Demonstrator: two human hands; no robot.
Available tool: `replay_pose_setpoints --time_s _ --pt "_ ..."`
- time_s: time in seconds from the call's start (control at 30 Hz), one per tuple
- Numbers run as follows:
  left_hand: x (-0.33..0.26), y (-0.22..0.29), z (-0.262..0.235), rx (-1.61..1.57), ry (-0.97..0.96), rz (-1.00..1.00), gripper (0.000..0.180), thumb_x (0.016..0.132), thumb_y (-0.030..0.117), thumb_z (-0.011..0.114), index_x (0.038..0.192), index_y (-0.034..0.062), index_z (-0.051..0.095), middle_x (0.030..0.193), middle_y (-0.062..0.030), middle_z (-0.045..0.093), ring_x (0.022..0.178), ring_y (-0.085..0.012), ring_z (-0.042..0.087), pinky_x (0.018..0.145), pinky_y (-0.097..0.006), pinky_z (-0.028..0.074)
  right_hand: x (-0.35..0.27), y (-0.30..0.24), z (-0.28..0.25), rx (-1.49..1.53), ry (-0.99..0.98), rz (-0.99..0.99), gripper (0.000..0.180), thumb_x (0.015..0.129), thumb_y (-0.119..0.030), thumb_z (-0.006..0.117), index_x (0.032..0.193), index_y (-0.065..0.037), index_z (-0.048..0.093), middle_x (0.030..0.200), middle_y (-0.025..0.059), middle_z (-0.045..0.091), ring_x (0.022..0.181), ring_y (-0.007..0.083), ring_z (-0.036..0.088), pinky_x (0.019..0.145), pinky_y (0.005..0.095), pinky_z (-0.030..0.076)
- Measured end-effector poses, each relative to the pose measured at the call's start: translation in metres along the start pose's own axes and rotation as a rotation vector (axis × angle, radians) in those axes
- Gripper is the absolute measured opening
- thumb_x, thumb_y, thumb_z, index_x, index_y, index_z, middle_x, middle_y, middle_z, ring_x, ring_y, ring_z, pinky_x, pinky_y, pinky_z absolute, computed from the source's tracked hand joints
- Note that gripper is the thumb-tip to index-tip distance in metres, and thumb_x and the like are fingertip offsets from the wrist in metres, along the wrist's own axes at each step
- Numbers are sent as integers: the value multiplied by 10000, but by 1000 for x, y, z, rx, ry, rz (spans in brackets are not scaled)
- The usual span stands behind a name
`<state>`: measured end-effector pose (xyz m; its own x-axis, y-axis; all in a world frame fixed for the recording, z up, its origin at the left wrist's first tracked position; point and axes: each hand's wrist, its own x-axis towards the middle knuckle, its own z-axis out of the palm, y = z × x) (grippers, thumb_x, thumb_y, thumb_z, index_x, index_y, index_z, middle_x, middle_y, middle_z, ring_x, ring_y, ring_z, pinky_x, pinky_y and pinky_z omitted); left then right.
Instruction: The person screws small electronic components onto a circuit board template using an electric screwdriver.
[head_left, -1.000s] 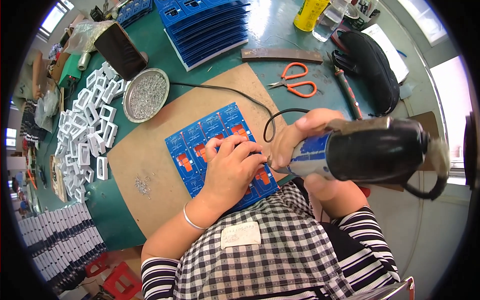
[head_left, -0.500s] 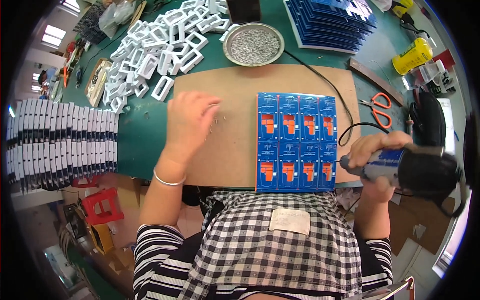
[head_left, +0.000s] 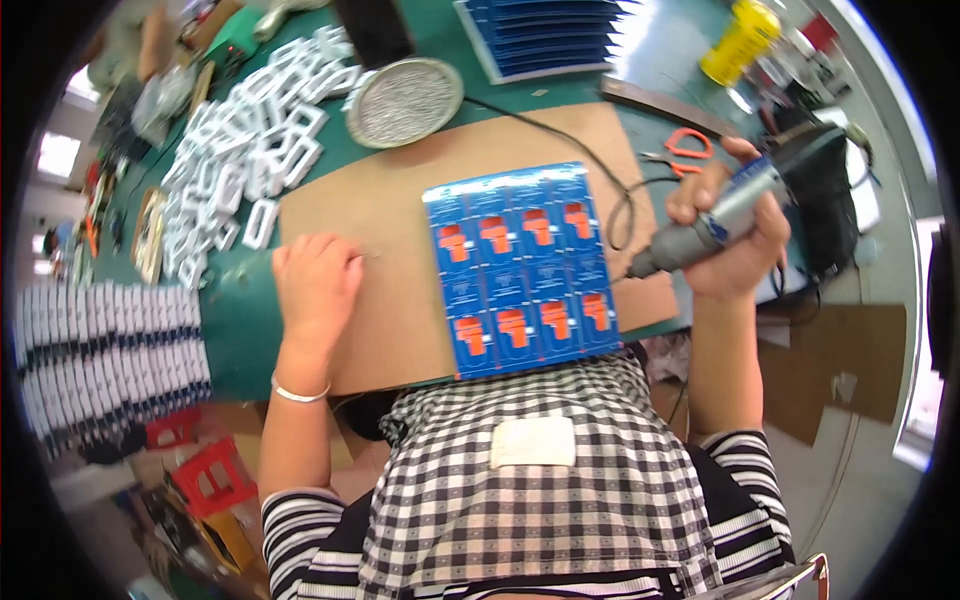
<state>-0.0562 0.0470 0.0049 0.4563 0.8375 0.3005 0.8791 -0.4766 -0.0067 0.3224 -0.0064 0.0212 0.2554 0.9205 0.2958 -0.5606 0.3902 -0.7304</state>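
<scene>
My right hand (head_left: 748, 250) is wrapped round a grey and black electric screwdriver (head_left: 685, 243), its tip pointing at the right edge of a blue panel (head_left: 515, 288). The panel bears rows of orange patches and lies on a brown board (head_left: 390, 210). My left hand (head_left: 318, 290) is over the left part of that board, fingers curled and thumb drawn in. Something thin and tiny shows by its fingertips, blurred; I cannot make out what they hold.
Beyond the board are a round metal dish (head_left: 405, 103) of small screws and a heap of white plastic frames (head_left: 230, 185). Stacked blue panels (head_left: 545, 45) stand behind. Orange-handled cutters (head_left: 688, 143), a metal bar (head_left: 665, 105) and a black cable (head_left: 560, 130) are at right.
The whole view has shifted and tilted. My right hand has swung the screwdriver so its tip angles down toward the panel's edge. My left hand's fingers have curled in, lower beside the board's left edge.
</scene>
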Motion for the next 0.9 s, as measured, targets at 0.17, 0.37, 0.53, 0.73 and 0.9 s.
replay_pose_setpoints --time_s 0.17,0.37,0.53,0.73,0.9 --pt "5 1 6 96 -88 35 132 701 96 684 796 108 593 833 -23 580 823 -234 546 761 -381 367 -9 -16 3 76 61 -67 566 843 -464 508 1239 -61 475 730 54 519 642 196 533 645 355 439" --pt "6 -13 0 -25 17 -64 106 723 60 651 794 65 572 749 -58 589 736 -264 559 738 -390 378 -24 -35 -4 114 25 -129 581 794 -474 535 1218 -85 454 690 91 557 574 221 579 598 412 486" --pt "2 -24 9 -47 -123 -198 104 726 -5 623 810 37 578 791 -96 625 733 -260 592 704 -372 420 -29 -34 -9 102 39 -147 609 783 -457 562 1220 -51 437 687 106 569 567 223 591 588 389 498" --pt "10 30 -9 -591 -60 -258 184 745 -59 614 914 3 652 836 -84 634 754 -167 612 702 -285 481 -35 -33 -13 3 26 -168 630 840 -502 511 1275 -53 434 695 49 526 568 178 537 595 348 464" --pt "23 134 -20 -1044 -325 -6 144 732 -9 699 864 49 711 792 -66 681 717 -169 614 700 -281 479 -41 -39 -9 157 33 -177 640 795 -443 567 1241 -20 388 699 134 572 580 253 599 611 411 513"
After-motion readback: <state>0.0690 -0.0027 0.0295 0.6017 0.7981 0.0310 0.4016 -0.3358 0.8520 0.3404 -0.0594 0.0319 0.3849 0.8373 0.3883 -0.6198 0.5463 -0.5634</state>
